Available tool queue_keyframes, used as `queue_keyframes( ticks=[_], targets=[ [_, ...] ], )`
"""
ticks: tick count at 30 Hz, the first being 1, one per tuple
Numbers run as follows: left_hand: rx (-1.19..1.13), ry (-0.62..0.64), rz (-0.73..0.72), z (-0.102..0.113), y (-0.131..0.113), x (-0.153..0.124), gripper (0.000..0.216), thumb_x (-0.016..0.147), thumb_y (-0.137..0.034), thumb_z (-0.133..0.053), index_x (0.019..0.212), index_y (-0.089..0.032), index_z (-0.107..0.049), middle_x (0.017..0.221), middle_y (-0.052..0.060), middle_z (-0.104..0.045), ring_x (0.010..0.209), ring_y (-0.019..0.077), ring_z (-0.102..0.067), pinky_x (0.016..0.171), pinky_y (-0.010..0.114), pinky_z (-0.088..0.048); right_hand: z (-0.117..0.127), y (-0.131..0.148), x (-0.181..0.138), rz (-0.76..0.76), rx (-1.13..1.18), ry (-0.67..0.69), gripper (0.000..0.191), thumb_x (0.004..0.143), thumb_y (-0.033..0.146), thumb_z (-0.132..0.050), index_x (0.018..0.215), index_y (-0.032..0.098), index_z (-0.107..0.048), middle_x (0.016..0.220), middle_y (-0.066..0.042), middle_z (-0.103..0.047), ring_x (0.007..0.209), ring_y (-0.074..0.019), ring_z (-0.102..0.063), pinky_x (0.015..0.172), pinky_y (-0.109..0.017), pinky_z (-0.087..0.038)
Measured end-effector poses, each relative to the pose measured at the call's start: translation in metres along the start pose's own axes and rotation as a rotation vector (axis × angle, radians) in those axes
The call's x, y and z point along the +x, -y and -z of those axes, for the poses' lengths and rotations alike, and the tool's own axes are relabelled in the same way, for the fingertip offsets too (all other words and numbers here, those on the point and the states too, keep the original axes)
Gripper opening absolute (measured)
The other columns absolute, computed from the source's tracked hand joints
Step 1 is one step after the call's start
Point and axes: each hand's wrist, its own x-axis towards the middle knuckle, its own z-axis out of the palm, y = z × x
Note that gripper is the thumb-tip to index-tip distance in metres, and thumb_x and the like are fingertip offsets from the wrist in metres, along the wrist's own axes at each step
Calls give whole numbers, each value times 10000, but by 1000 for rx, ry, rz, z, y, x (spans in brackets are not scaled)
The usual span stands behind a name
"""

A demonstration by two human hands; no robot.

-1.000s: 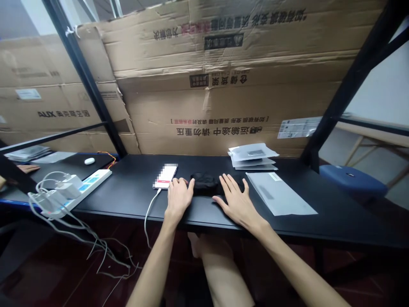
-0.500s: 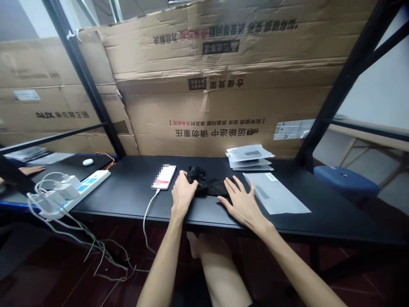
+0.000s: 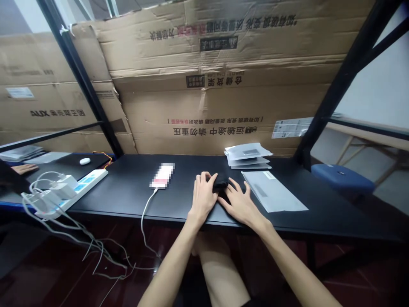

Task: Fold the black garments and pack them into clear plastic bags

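Note:
A piece of black cloth (image 3: 220, 183), bunched into a small bundle, lies on the black table between my hands. My left hand (image 3: 203, 198) is closed on its left side, with the fingers curled over the far edge. Lying against the right end of the cloth is my right hand (image 3: 239, 200), its fingers spread and pointing forward. A flat frosted plastic bag (image 3: 276, 194) with a dark item inside rests just right of that hand. My hands cover part of the cloth, so its full shape is hidden.
Several frosted bags (image 3: 247, 155) are stacked at the back. To the left lies a phone (image 3: 162, 175) on a white charging cable (image 3: 143, 221). A power strip (image 3: 86, 187) with plugged chargers sits farther left, near another person's hand (image 3: 25, 169). Cardboard (image 3: 204, 98) stands behind the table.
My left hand has moved right with its end of the cloth, close to my right hand. The cloth has gone from stretched out to a compact bundle. My right hand has hardly moved.

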Motion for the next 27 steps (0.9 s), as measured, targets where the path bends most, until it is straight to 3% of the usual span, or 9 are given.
queue_keyframes(
  ticks=[3, 7, 10, 14, 19, 23, 27],
  targets=[
    [22, 34, -20, 4, 1, 2, 684, 892, -55, -569, 1546, -254, -563, 1332, 98, -561, 1153, 270, -524, 1075, 400, -515, -1, 0, 0, -11, 13, -10, 592, 1108, 508, -353, 1636, 256, -446, 1676, -138, -483, 1620, -359, -286, 1258, -775, -101],
    [33, -17, 3, 3, -3, 3, 693, 899, -23, -513, 1533, -294, -588, 1306, 91, -571, 1179, 259, -535, 1070, 387, -522, -2, 0, -1, -15, 13, -23, 596, 1107, 504, -363, 1630, 234, -455, 1678, -148, -479, 1616, -356, -297, 1264, -762, -104],
    [25, -17, -4, -2, 0, 2, 682, 890, -41, -536, 1523, -284, -605, 1459, 108, -540, 1341, 298, -483, 1166, 453, -470, -1, 0, -2, -22, 14, -24, 609, 1106, 492, -358, 1638, 208, -445, 1683, -154, -469, 1613, -356, -304, 1267, -752, -116],
    [-46, 73, -57, -7, 8, -1, 759, 865, -54, -545, 1599, -249, -524, 1691, 94, -422, 1579, 297, -319, 1311, 495, -320, -4, 0, -3, -41, 6, -36, 639, 1097, 527, -353, 1636, 196, -447, 1697, -155, -446, 1611, -338, -310, 1279, -715, -140],
    [-89, 213, -79, -2, 7, -3, 784, 910, -152, -547, 1677, -226, -403, 1759, 70, -352, 1651, 271, -260, 1368, 481, -208, -12, -17, -14, -172, -87, -237, 737, 1037, 633, -440, 1633, 199, -444, 1728, -189, -377, 1591, -387, -320, 1245, -731, -183],
    [-73, 240, -95, 1, 0, -7, 726, 971, -332, -590, 1669, -238, -417, 1747, 78, -375, 1647, 281, -282, 1370, 500, -192, -4, -50, -34, -404, -152, -401, 611, 1028, 572, -474, 1516, 219, -571, 1561, -204, -578, 1442, -424, -488, 1180, -734, -272],
    [-75, 236, -112, 1, -4, -9, 689, 1013, -483, -590, 1644, -238, -459, 1719, 92, -425, 1627, 292, -331, 1356, 520, -225, 16, -73, -49, -491, -167, -260, 433, 1025, 476, -503, 1282, 196, -711, 1300, -196, -728, 1205, -397, -648, 1015, -591, -478]
  ],
)
